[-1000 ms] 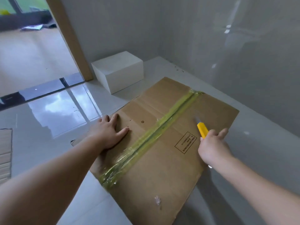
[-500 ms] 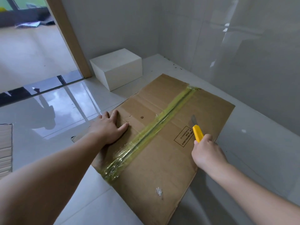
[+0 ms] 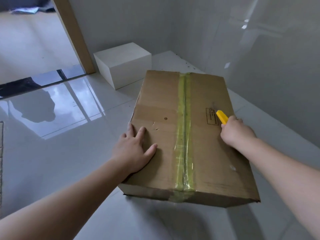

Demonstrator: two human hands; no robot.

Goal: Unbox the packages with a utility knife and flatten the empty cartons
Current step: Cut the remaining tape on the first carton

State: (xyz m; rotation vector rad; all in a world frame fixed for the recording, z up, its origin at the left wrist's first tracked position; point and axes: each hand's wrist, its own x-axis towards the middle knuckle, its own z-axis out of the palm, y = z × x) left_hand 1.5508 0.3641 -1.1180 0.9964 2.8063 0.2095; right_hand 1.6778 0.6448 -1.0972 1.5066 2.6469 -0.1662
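1. Nearest to us, both bare forearms reach forward from the bottom corners over a glossy white tiled floor (image 3: 72,153).
2. The left hand (image 3: 133,149) lies palm down on the near-left part of the top of a brown carton (image 3: 161,135), its fingers (image 3: 141,134) straight and spread, pressing flat and gripping nothing.
3. The carton stands closed on the floor, its near end facing us, with a strip of yellowish clear tape (image 3: 184,135) running along the middle seam of the top from the near edge to the far edge and folding down over the near side.
4. The right hand (image 3: 235,130) is at the right part of the top, its fingers curled tight round the yellow utility knife (image 3: 222,117).
5. The knife's front end points away and to the left, over a printed black rectangle (image 3: 211,116) on the cardboard; we cannot tell whether the blade touches the carton, since it is blurred.
6. Behind the carton and to its left, a white box (image 3: 124,66) sits on the floor, near a wooden door frame (image 3: 74,35).
7. Grey walls (image 3: 259,49) close the corner behind and to the right.
8. At the far left edge, a strip of corrugated cardboard (image 3: 1,153) shows on the floor.
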